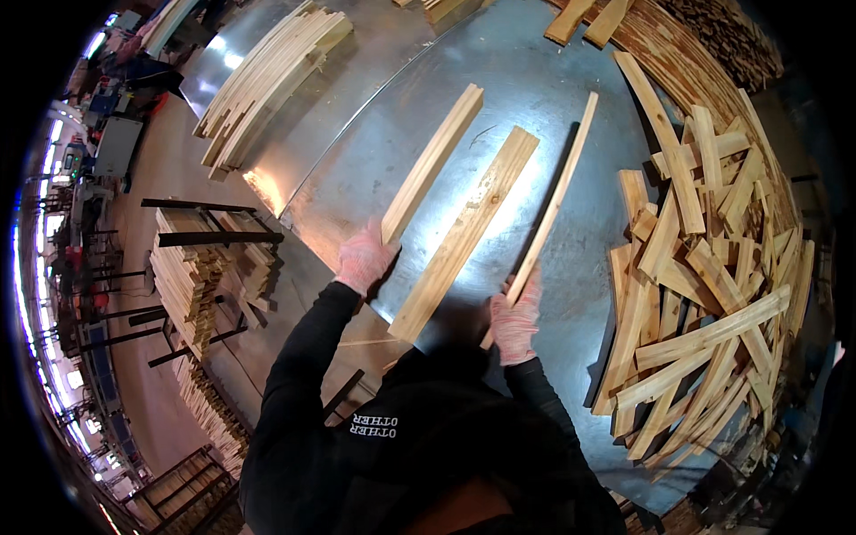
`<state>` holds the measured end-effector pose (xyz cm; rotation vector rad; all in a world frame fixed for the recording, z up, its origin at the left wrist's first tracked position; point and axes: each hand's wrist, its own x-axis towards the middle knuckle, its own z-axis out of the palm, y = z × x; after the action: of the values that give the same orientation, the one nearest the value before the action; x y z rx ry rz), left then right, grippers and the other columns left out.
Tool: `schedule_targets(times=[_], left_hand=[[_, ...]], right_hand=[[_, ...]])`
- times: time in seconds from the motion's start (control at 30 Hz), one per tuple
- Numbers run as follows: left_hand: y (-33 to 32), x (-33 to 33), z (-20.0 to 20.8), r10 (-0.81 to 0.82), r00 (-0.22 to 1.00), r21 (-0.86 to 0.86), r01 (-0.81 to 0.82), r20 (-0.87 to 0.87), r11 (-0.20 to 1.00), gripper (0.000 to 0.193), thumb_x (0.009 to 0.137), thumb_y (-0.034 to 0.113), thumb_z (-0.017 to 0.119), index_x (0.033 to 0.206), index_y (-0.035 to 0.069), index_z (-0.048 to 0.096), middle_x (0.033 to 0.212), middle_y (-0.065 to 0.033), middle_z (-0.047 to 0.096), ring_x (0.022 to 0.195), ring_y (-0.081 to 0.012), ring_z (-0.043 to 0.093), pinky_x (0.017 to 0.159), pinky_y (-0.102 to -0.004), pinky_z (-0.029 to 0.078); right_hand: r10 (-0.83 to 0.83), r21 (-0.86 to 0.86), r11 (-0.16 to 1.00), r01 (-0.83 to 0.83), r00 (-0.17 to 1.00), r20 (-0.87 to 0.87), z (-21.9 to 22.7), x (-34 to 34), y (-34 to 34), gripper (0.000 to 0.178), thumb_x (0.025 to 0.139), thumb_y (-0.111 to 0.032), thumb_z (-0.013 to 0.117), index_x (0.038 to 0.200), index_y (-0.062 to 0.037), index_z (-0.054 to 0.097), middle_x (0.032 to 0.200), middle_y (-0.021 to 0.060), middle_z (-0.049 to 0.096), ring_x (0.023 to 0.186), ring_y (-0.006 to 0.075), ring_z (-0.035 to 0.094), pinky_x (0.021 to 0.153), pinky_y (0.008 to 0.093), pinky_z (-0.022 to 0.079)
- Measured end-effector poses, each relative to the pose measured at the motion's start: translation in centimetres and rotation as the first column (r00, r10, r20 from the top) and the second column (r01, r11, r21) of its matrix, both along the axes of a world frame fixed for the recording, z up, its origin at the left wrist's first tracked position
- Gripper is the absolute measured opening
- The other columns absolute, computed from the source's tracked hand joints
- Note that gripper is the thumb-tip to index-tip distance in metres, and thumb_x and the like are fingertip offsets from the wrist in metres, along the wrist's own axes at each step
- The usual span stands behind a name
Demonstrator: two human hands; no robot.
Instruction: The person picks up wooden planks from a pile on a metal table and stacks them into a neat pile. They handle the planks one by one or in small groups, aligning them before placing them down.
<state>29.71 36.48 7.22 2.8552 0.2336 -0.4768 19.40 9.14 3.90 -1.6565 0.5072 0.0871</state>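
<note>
My left hand (pixel 364 257), in a pink and white knit glove, is closed around the near end of a pale wooden strip (pixel 434 160) at the table's left edge. In my right hand (pixel 517 323), gloved alike, is a thin wooden slat (pixel 562 189), turned on its narrow edge and slanting away to the far right; a dark shadow runs beside it. Between the two hands a wider wooden board (pixel 468 230) lies flat on the shiny metal table (pixel 392 134), touched by neither. Its surface has rough, chipped patches near the middle.
At the right a heap of loose wooden pieces (pixel 704 294) covers the table side. A stack of long strips (pixel 272 80) lies at the far left. Racked strips (pixel 192 276) stand on the floor to the left. Two short boards (pixel 588 20) sit at the far edge.
</note>
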Motion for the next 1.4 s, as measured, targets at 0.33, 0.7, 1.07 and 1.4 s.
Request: schedule_targets(times=[0.33, 0.7, 1.07, 1.4], left_hand=[[-9.3, 3.3, -3.5, -0.266, 0.961, -0.247, 0.242, -0.069, 0.938, 0.047, 0.096, 0.040, 0.052, 0.130, 0.007, 0.055, 0.120, -0.0193, 0.064, 0.105, -0.0346, 0.066, 0.086, -0.0429, 0.054], [2.0, 47.6, 0.4, 0.015, 0.765, -0.398, 0.317, 0.644, 0.861, 0.050, 0.091, 0.044, 0.061, 0.117, 0.002, 0.054, 0.109, -0.0229, 0.062, 0.102, -0.0406, 0.060, 0.086, -0.0495, 0.047], [-6.9, 64.7, -0.4, -0.046, 0.990, -0.135, 0.064, 0.135, 0.989, 0.093, 0.079, 0.057, 0.070, 0.140, -0.004, 0.036, 0.137, -0.0240, 0.055, 0.120, -0.0417, 0.058, 0.101, -0.0552, 0.043], [-1.1, 51.5, 0.4, -0.203, 0.923, -0.917, -0.361, -0.326, -0.171, 0.046, 0.088, 0.030, 0.070, 0.118, -0.004, 0.061, 0.108, -0.0197, 0.068, 0.098, -0.0328, 0.070, 0.080, -0.0424, 0.059]], right_hand=[[0.262, -0.736, 0.674, -0.062, 0.952, 0.159, -4.3, 7.1, 6.8, 0.072, 0.096, -0.040, 0.056, 0.149, 0.0038, 0.034, 0.148, 0.0326, 0.038, 0.138, 0.0491, 0.033, 0.117, 0.0543, 0.023], [0.098, -0.709, 0.700, -0.079, 0.995, -0.014, -1.5, 11.3, 6.8, 0.081, 0.088, -0.056, 0.064, 0.146, -0.0039, 0.041, 0.155, 0.0271, 0.031, 0.142, 0.0516, 0.025, 0.116, 0.0593, 0.024], [0.083, -0.799, 0.600, 0.030, 0.992, 0.100, -1.2, 12.5, 7.9, 0.064, 0.089, -0.041, 0.063, 0.137, -0.0022, 0.048, 0.145, 0.0308, 0.042, 0.121, 0.0526, 0.052, 0.104, 0.0618, 0.040], [0.051, -0.745, 0.666, -0.047, 0.999, -0.017, -0.7, 11.5, 7.5, 0.069, 0.090, -0.043, 0.064, 0.140, 0.0016, 0.046, 0.151, 0.0274, 0.036, 0.138, 0.0490, 0.035, 0.112, 0.0565, 0.032]])
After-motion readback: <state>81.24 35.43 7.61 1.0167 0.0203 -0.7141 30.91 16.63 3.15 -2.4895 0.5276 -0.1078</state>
